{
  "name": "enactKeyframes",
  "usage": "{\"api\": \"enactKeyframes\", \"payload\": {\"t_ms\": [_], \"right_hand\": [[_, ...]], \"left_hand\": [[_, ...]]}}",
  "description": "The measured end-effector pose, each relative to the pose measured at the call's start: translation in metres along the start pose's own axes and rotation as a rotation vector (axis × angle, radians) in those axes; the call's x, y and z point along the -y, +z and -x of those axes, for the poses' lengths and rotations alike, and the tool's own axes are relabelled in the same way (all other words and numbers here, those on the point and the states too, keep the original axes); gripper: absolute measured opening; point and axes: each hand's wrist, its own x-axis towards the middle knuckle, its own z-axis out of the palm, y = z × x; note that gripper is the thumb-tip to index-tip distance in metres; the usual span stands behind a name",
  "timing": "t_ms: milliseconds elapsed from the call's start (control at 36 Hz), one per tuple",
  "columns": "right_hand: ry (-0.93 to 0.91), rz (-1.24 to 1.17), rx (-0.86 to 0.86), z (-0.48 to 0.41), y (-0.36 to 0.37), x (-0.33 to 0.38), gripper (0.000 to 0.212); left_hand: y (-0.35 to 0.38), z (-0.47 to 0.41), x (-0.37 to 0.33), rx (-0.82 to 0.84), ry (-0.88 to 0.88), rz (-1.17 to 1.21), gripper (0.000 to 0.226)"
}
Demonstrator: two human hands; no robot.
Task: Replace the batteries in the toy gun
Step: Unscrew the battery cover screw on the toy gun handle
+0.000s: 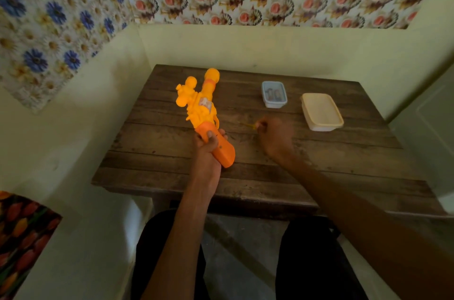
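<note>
Wooden table [152,152]: left grip [208,147] clasps toy gun [204,103]; right grip [276,137] pinches yellow tool [249,125] centrally.

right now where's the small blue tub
Head view: the small blue tub sits on the wooden table's far side, between the orange toy gun and the cream lidded box.

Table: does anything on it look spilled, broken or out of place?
Nothing stands out. The left hand grips the toy gun by its handle, the right hand pinches a thin yellow object, and the blue tub and cream tub sit upright on the table.
</note>
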Motion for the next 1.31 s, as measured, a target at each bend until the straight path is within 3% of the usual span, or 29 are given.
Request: {"api": "enactKeyframes", "payload": {"t_ms": [111, 306, 389, 500, 556, 611, 722, 833, 944, 1167, 1306], "right_hand": [[-0.064, 0.133, -0.026, -0.005, 0.015, -0.002, 0.018], [-0.125, 0.152, -0.044, -0.010, 0.019, -0.001, 0.016], [-0.163, -0.025, -0.070, -0.002, 0.013, 0.004, 0.021], [-0.218, -0.434, 0.215, 0.021, 0.004, 0.018, 0.023], [-0.240, -0.490, 0.272, 0.035, 0.002, 0.023, 0.031], [-0.163, -0.574, 0.275, 0.043, 0.004, 0.025, 0.034], [0.270, -1.069, 0.397, 0.047, 0.007, 0.025, 0.034], [0.513, -1.368, 0.419, 0.049, 0.011, 0.023, 0.040], [0.595, -1.386, 0.387, 0.052, 0.008, 0.020, 0.039], [0.684, -1.379, 0.383, 0.050, -0.003, 0.022, 0.051], [0.606, -1.404, 0.405, 0.050, -0.007, 0.024, 0.049]], "left_hand": [[0.003, -0.004, 0.000, -0.008, 0.002, 0.032, 0.072], [0.003, -0.002, -0.003, -0.007, -0.015, 0.010, 0.032], [0.009, -0.001, -0.005, -0.025, -0.014, 0.005, 0.035], [0.013, -0.004, -0.005, -0.051, 0.019, -0.104, 0.038], [0.016, -0.005, -0.005, -0.071, 0.035, -0.198, 0.038], [0.019, -0.007, -0.005, -0.099, 0.061, -0.305, 0.040], [0.030, -0.009, -0.005, -0.058, 0.073, -0.505, 0.046], [0.040, -0.006, 0.000, -0.006, 0.130, -0.855, 0.058], [0.050, -0.003, 0.000, 0.057, 0.151, -1.043, 0.074], [0.059, -0.004, -0.005, 0.007, 0.195, -1.044, 0.072], [0.061, -0.008, -0.009, -0.024, 0.201, -1.066, 0.061]]}}
